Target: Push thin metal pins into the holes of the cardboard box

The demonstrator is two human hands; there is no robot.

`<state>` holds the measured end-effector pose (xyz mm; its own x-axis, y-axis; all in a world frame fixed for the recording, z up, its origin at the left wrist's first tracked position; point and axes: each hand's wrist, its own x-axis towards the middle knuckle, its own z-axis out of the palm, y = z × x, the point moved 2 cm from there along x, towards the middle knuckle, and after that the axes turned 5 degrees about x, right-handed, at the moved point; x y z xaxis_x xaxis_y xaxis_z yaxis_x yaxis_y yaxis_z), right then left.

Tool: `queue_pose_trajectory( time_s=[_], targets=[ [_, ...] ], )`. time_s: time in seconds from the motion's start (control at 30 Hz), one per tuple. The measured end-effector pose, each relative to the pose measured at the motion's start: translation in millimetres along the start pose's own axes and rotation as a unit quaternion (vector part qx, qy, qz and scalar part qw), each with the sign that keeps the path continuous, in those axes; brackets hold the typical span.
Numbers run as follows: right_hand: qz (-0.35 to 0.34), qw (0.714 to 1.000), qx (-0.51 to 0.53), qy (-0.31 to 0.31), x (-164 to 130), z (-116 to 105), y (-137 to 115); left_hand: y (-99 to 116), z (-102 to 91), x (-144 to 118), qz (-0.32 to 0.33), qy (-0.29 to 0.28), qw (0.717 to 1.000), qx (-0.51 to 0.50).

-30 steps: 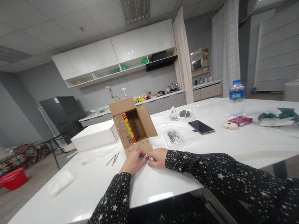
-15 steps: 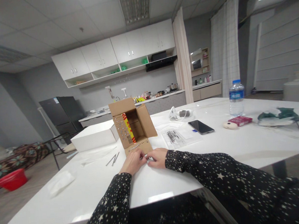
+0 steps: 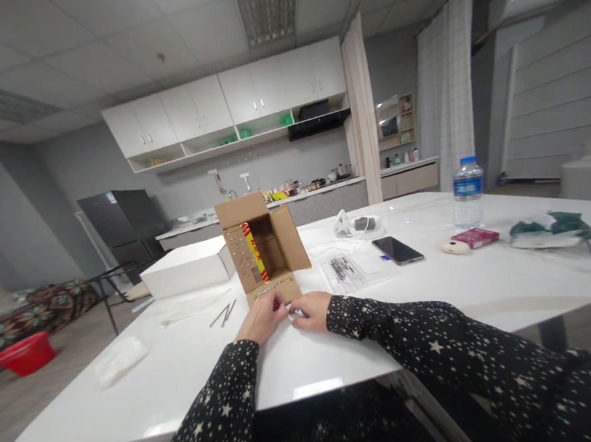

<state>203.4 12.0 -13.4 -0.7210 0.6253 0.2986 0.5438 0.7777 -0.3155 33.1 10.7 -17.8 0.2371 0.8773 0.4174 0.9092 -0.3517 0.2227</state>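
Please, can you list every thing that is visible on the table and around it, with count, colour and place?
cardboard box: 1, brown, open, on its side, table centre
white box: 1, left of cardboard box
nails: 2, grey, left of hands
plastic bag: 1, clear, right of cardboard box
phone: 1, black, past the bag
water bottle: 1, clear, far right
small red box: 1, near bottle
table: 1, white
basin: 1, red, floor left
left hand: fingers at box's lower flap
right hand: beside it, fingers pinched

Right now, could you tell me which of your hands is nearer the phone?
Right. The right hand lies below-left of the phone; the left hand is farther left.
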Motion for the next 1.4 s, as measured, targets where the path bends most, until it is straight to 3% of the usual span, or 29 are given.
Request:
queue_pose_trajectory(
  time_s=[0.43,0.83,1.4],
  targets=[
    [0.012,1.0,0.014,-0.02,2.9,1.3,2.0,2.6,-8.8,1.1,0.015,0.092,0.996,-0.009],
    [0.021,1.0,0.011,-0.015,2.3,1.6,1.5,-0.2,-18.9,-0.6,-0.017,0.187,0.982,-0.017],
    [0.045,0.999,0.001,-0.023,4.5,3.0,0.4,-8.6,-11.6,5.5,-0.016,0.207,0.978,0.017]
  ],
)
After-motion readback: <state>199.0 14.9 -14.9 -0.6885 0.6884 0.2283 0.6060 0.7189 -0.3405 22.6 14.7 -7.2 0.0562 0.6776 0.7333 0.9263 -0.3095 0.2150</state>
